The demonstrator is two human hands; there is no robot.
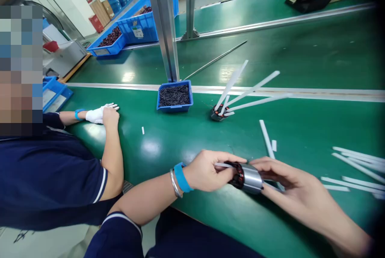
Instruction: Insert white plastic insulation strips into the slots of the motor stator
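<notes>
My left hand point(210, 171) and my right hand point(285, 182) both grip a small metal stator point(248, 177) with dark copper windings, held on its side just above the green belt point(168, 146). The left fingers are pinched at the wound end, where a thin white strip point(224, 165) pokes out. The right fingers close round the shiny steel end. A second stator point(219, 112) stands on the belt farther back with several long white strips point(254, 89) sticking out of it.
A small blue tray point(174, 107) of dark small parts sits behind, by a metal post point(164, 25). Loose white strips point(355, 168) lie at right. A co-worker's forearm and gloved hand point(98, 114) rest on the belt at left. Blue bins point(136, 27) stand far back.
</notes>
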